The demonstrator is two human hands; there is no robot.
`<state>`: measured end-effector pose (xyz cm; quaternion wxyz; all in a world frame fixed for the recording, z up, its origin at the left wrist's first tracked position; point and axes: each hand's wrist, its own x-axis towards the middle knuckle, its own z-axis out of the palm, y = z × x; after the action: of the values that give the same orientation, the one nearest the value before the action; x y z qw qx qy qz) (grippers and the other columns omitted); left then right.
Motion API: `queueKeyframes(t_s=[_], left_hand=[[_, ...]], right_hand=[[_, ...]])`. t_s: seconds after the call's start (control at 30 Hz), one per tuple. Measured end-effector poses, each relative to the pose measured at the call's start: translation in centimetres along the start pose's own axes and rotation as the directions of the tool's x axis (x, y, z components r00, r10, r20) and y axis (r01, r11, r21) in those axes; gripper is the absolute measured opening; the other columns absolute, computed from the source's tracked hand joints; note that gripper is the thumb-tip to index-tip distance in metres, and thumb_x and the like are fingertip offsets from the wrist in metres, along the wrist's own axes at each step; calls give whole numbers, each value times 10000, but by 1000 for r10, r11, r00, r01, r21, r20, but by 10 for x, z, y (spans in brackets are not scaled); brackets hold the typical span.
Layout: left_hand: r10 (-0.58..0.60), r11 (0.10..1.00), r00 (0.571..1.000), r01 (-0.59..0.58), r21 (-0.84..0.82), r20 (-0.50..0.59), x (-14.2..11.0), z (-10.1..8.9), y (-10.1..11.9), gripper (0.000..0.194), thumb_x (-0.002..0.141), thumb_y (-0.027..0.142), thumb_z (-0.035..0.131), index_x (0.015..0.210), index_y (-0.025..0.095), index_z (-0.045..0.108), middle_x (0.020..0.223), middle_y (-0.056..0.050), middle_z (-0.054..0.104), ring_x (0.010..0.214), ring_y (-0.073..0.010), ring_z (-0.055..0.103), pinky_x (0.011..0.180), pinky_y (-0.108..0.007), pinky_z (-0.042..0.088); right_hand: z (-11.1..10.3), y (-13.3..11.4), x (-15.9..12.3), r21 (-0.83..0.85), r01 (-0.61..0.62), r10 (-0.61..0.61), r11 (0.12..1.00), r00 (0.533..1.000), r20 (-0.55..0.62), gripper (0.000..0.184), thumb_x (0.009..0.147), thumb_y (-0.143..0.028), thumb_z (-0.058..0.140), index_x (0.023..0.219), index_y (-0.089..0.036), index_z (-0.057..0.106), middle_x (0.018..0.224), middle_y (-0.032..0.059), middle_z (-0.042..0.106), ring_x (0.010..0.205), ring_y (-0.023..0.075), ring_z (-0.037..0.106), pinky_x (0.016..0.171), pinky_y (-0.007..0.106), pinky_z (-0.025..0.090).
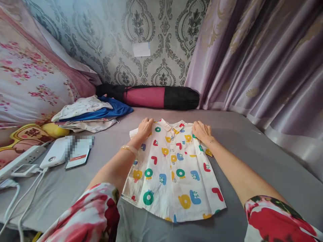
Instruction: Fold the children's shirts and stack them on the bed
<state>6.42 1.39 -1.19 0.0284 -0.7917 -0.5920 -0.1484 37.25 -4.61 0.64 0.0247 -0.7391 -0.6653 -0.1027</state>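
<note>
A small white short-sleeved shirt (165, 181) with coloured letter prints lies front side up, collar away from me. Its buttons run down the middle and the hem spreads toward me. My left hand (145, 127), with a bangle on the wrist, is closed on the shirt's left shoulder. At the opposite shoulder my right hand (202, 131) is closed on the cloth, its fingers bent over the edge. The fingertips of both hands are partly hidden. Part of the left sleeve shows beyond my left hand.
A grey sheet (254, 168) lies under everything. At left are a power strip (25, 159), white power bank (57, 151), phone (80, 154) and cables. Behind them sits a pile of clothes (88, 112). A black and red roll (146, 96) rests along the wall; curtains (242, 57) hang right.
</note>
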Motion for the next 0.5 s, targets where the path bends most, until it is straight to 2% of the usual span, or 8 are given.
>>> queueKeyframes(t_s=[0.17,0.37,0.43,0.5], left_hand=[[137,982,990,-131,133,-41,24,8,-7,301,985,195,351,1156,199,599,1045,-113,566,960,-235,534,824,-330,421],[350,913,935,-326,246,-58,51,13,-23,318,976,156,354,1229,146,546,1083,-151,557,1001,-256,510,860,-381,407],[377,903,924,-353,244,-62,53,21,-29,308,972,153,353,1202,145,558,1077,-155,560,994,-257,517,858,-386,416],[376,909,926,-359,213,-45,56,32,-34,284,960,155,376,1154,152,584,1067,-149,571,987,-252,533,860,-377,429]], right_hand=[[9,12,21,-66,34,-39,997,996,-79,361,988,-286,302,1116,-183,624,1097,129,643,877,224,636,726,317,386],[22,22,51,-188,78,-119,979,969,-215,388,995,-266,260,1012,-147,629,1005,139,640,851,234,619,666,306,329],[28,21,53,-204,99,-139,974,972,-189,377,992,-253,262,1023,-143,621,1017,146,640,880,241,620,671,306,325],[33,20,53,-185,110,-130,976,986,-100,344,982,-246,294,1051,-143,616,1036,149,646,898,240,625,682,304,331]])
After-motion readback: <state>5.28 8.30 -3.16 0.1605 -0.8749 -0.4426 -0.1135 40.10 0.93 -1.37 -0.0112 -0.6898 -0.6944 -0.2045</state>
